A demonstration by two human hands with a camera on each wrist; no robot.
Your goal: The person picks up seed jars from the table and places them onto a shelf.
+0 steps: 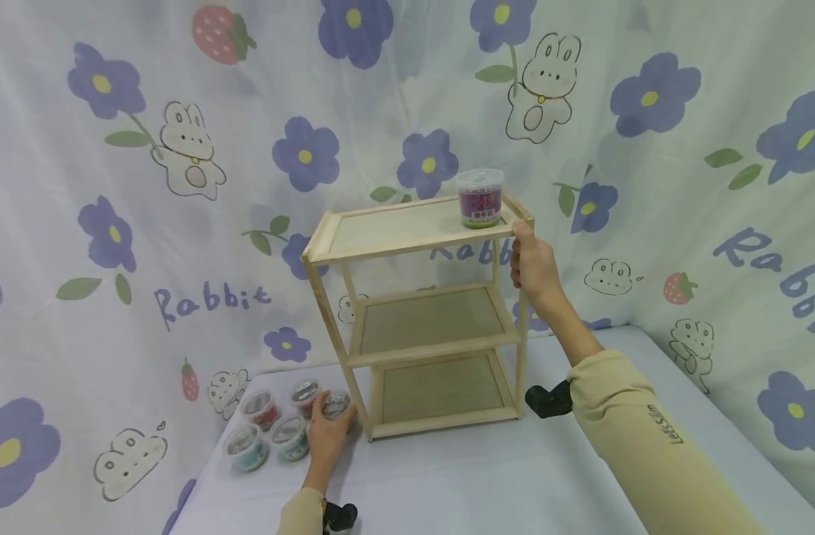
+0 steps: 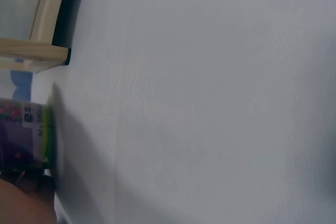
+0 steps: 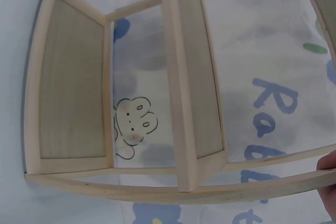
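Note:
A three-tier wooden shelf (image 1: 417, 245) stands on the white-covered table. My right hand (image 1: 536, 267) grips its upper right front corner post, with the fingers wrapped round the wood; part of this hand (image 3: 329, 182) shows at the edge of the right wrist view. On the top tier, near that corner, sits a clear-lidded plastic tub (image 1: 481, 199) with a purple label and a green base. Beside the shelf's left front foot, my left hand (image 1: 328, 435) holds another lidded tub (image 1: 336, 405) between thumb and fingers. Its purple label (image 2: 21, 135) appears in the left wrist view.
Several more lidded tubs stand left of my left hand: a red one (image 1: 261, 410), a blue one (image 1: 247, 448), a teal one (image 1: 290, 438) and a reddish one (image 1: 305, 395). A printed curtain (image 1: 247, 223) hangs behind and along both sides of the table (image 1: 447, 483).

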